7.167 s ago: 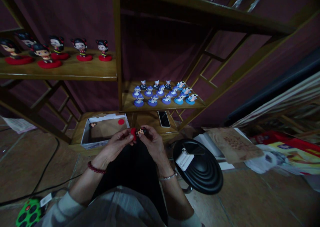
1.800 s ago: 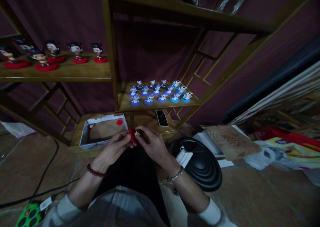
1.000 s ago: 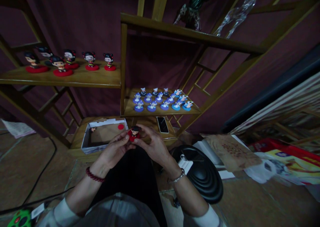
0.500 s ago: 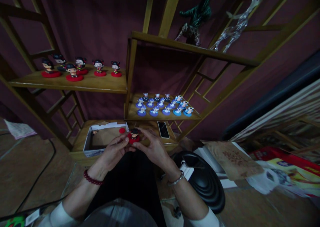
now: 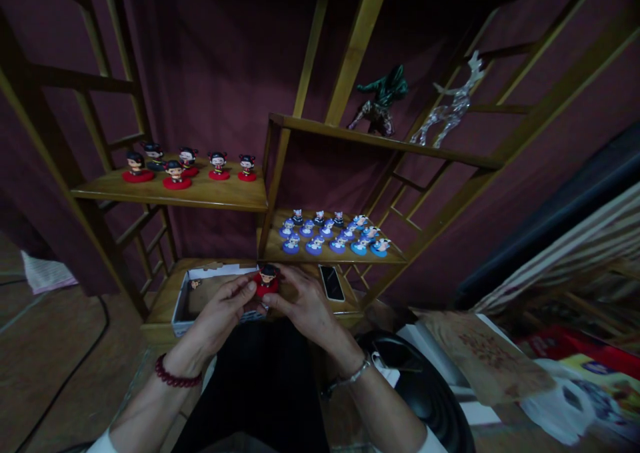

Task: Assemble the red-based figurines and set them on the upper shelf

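Between both hands is a small black-haired figurine (image 5: 268, 278) on a round red base, held upright in front of my lap. My left hand (image 5: 227, 310) pinches the base's left side with thumb and fingers. On the other side, my right hand (image 5: 303, 301) has its thumb against the base, and its fingers curl behind the figurine. Just beyond my left hand, an open white-edged cardboard box (image 5: 181, 306) sits on the low shelf, with a small figurine piece (image 5: 195, 284) in its far left corner. A phone (image 5: 332, 283) lies to the right of my right hand.
Several red-based figurines (image 5: 219, 165) stand on the left shelf (image 5: 170, 194). Rows of blue and purple figurines (image 5: 315, 243) fill the lower right shelf. Above them stand a green statue (image 5: 383, 100) and a clear deer (image 5: 453, 106). A black round stool (image 5: 430, 393) and bags (image 5: 560, 400) are at right.
The view has tilted up, so the shelves sit lower in the picture. Both hands still hold the figurine, which is raised slightly against the box, hiding the red disc seen there earlier.
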Available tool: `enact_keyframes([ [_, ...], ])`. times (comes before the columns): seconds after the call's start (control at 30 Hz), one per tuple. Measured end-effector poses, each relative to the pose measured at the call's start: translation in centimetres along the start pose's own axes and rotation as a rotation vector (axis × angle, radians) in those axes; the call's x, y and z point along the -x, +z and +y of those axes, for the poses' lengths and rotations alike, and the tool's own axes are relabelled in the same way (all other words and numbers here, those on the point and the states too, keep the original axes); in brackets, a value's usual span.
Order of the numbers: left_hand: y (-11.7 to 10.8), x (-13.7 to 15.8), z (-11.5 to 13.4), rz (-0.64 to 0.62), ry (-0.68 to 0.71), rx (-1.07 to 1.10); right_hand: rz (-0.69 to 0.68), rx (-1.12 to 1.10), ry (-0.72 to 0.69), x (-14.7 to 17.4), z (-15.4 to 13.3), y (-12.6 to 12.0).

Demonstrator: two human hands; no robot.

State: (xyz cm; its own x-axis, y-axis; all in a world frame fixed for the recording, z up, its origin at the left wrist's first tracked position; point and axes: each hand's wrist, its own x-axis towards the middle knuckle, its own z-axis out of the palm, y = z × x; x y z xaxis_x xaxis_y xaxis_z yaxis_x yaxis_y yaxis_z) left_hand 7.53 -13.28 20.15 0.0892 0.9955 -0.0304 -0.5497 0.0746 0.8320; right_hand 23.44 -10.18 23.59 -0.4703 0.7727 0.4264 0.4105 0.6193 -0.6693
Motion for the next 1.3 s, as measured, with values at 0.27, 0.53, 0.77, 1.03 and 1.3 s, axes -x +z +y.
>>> enact_keyframes([
  [0.27, 0.0, 0.1, 3.2, 0.12, 0.157, -0.096, 0.006, 0.046, -0.038, -2.8, -2.2, 0.4],
  [0.53, -0.6, -0.2, 5.7, 0.201, 0.314, -0.162, 0.006, -0.007, -0.079, -5.4, -4.5, 0.7],
  [0.77, -0.6, -0.6, 7.5, 0.276, 0.447, -0.175, 0.04, 0.042, -0.159, -7.5, -5.6, 0.7],
  [1.03, -0.7, -0.9, 8.6, 0.268, 0.519, -0.214, 0.039, 0.032, -0.192, -9.0, -6.5, 0.7],
  [1.3, -0.7, -0.6, 7.9, 0.212, 0.455, -0.104, 0.029, -0.002, -0.15, -8.8, -5.7, 1.4],
])
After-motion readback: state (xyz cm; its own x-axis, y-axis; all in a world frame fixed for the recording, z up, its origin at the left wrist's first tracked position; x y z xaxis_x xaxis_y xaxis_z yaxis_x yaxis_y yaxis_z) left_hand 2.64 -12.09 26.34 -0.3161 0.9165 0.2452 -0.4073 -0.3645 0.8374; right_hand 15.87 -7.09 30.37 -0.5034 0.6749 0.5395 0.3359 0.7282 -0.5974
